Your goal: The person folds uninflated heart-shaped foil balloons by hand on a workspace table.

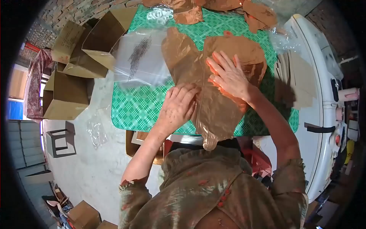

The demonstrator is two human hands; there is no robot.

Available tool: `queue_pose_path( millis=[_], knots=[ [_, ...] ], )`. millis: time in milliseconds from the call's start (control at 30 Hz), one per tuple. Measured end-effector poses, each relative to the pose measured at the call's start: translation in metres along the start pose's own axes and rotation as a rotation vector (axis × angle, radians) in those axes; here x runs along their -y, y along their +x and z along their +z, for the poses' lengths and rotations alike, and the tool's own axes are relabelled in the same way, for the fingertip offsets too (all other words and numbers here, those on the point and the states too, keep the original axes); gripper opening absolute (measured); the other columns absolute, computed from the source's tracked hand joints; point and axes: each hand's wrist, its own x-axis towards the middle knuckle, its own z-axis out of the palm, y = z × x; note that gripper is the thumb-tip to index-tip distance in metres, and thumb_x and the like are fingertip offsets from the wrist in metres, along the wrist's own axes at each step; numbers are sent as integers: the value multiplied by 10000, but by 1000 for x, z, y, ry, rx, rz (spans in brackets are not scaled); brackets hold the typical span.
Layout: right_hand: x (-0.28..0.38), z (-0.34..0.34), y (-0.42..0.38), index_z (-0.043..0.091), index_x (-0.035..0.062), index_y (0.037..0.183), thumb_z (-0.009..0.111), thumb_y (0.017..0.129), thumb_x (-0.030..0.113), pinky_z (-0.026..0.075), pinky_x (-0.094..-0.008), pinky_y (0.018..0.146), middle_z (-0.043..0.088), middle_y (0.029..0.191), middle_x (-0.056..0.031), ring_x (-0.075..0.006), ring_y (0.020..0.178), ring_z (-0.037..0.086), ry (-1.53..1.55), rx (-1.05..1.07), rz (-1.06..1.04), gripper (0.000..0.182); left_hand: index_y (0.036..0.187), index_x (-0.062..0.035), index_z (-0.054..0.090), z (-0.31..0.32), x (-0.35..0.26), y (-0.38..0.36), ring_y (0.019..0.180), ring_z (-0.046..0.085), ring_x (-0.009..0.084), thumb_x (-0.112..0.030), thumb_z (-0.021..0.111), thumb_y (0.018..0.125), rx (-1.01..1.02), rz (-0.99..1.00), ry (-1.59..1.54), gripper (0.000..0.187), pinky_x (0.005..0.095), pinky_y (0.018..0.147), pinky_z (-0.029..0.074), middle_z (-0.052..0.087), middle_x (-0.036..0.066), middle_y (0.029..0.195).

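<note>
There is 1 left hand (176, 110), 1 right hand (231, 79), 1 table (143, 105) — and 1 stool (50, 144).

The tablecloth (141, 103) is green, with white checks. The foil sheet (221, 108) on it has a copper-brown colour, with bright orange reflections near the right hand (230, 78). The blouse (198, 183) is olive green, with small red marks and red buttons.

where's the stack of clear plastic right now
In the head view, the clear plastic stack lies on the left side of the green checked tablecloth, beside the brown foil and beyond the left hand.
</note>
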Motion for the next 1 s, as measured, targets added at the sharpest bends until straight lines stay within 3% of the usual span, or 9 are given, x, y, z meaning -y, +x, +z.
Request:
queue_pose_path(
  millis=[400, 1000],
  knots=[
    [8, 2, 3, 362, 167, 1653, 487, 1088, 517, 125, -713, 1254, 295, 1717, -159, -388, 1606, 210, -4, -60, -5, 676, 1332, -110, 677, 1, 4, -2, 1335, 540, 334, -86, 736, 888, 30, 74, 53, 448, 470, 1094, 439, 598, 112, 1409],
    [14, -5, 15, 389, 214, 1644, 503, 1076, 505, 150, -751, 1221, 285, 1728, -142, -390, 1600, 213, -69, -77, -24, 648, 1353, -95, 665, 1, 2, -1, 1339, 545, 342, -80, 727, 888, 28, 84, 97, 469, 474, 1104, 443, 594, 126, 1412]
  ],
)
